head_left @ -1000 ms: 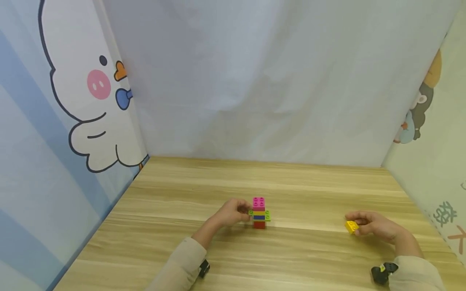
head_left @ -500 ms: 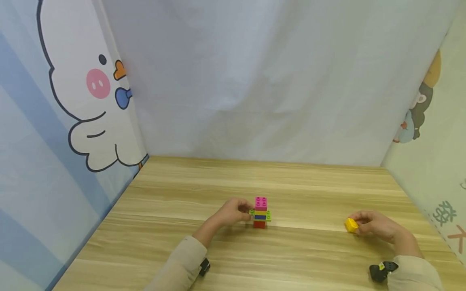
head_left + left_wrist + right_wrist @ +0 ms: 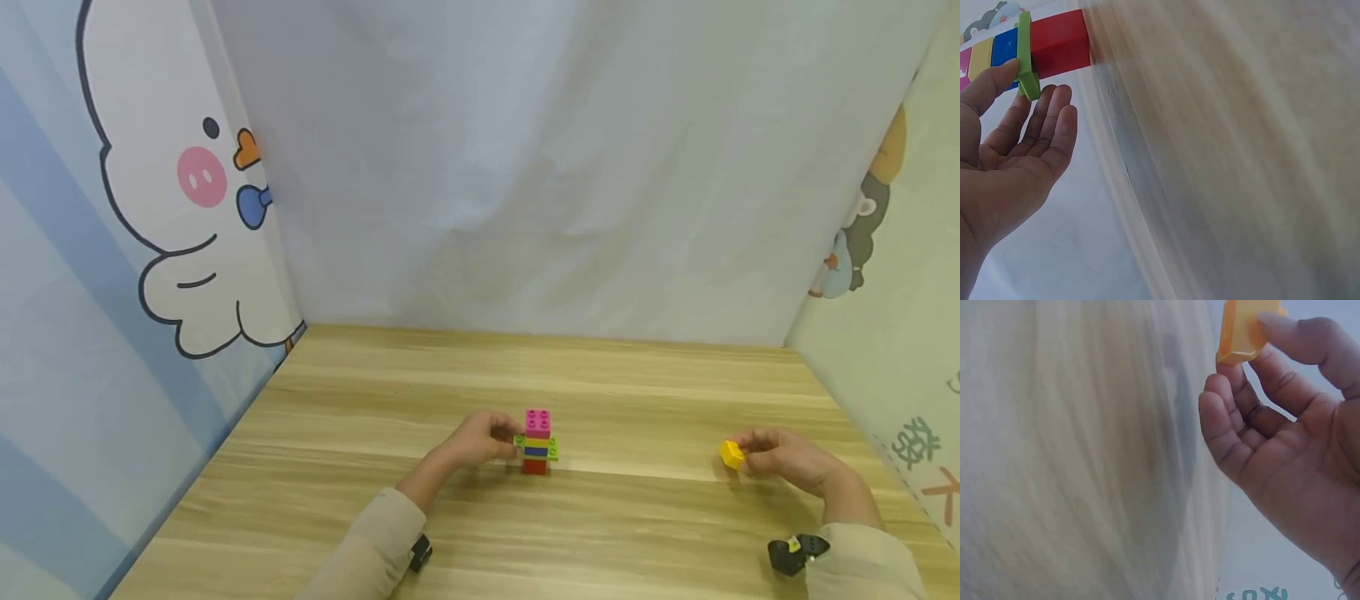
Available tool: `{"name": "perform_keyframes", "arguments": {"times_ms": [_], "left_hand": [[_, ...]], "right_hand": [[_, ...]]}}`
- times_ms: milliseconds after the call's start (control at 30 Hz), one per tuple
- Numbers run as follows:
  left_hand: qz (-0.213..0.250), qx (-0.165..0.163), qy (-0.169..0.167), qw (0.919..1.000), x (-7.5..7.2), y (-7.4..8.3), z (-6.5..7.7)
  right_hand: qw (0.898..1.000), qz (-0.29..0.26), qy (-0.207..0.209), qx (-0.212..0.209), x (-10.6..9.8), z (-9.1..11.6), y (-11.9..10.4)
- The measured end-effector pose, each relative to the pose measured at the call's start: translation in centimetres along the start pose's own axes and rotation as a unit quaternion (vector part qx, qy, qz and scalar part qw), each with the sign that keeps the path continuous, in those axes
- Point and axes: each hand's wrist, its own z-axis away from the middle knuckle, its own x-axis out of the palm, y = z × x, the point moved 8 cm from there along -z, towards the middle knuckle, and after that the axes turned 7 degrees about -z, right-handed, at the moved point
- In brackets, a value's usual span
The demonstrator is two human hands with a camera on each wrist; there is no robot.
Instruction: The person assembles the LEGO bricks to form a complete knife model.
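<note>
Upright near the middle of the table stands a stack of toy bricks [image 3: 536, 425]. From the top it runs pink, yellow and blue, then a wider green plate [image 3: 1025, 50], then a red brick [image 3: 1060, 42] at the bottom. My left hand [image 3: 480, 439] pinches the left end of the green plate between thumb and finger; its other fingers curve loosely below. Well to the right, my right hand [image 3: 787, 458] holds a small yellow brick [image 3: 732, 455] between thumb and fingertips. In the right wrist view the yellow brick [image 3: 1246, 328] is cut off by the top edge.
The wooden table [image 3: 420, 367] reaches back to a pale grey curtain [image 3: 525, 167]. Printed cartoon panels close in the left and right sides. Bare wood lies between the two hands. A black wrist camera [image 3: 797, 554] sits at the right sleeve.
My right hand has shifted slightly right, and the yellow brick has turned so its studs no longer show in the head view. The left hand and the stack have hardly moved.
</note>
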Motion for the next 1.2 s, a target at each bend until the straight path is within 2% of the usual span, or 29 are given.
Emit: {"name": "perform_keyframes", "arguments": {"times_ms": [200, 433, 733, 1200], "left_hand": [[-0.002, -0.004, 0.000, 1.0000, -0.1, 0.0, 0.1], [-0.006, 0.001, 0.002, 1.0000, -0.3, 0.1, 0.1], [-0.001, 0.005, -0.006, 1.0000, -0.1, 0.4, 0.1], [-0.005, 0.009, -0.012, 0.9999, -0.2, 0.7, 0.1]], "right_hand": [[0.998, 0.036, 0.045, -0.003, 0.3, 0.4, -0.7], [0.994, 0.041, 0.075, -0.070, 1.3, 0.5, -3.1], [0.985, 0.041, 0.130, -0.110, 2.6, 0.1, -5.1], [0.975, 0.069, 0.131, -0.169, 5.3, -1.3, -8.7]]}}
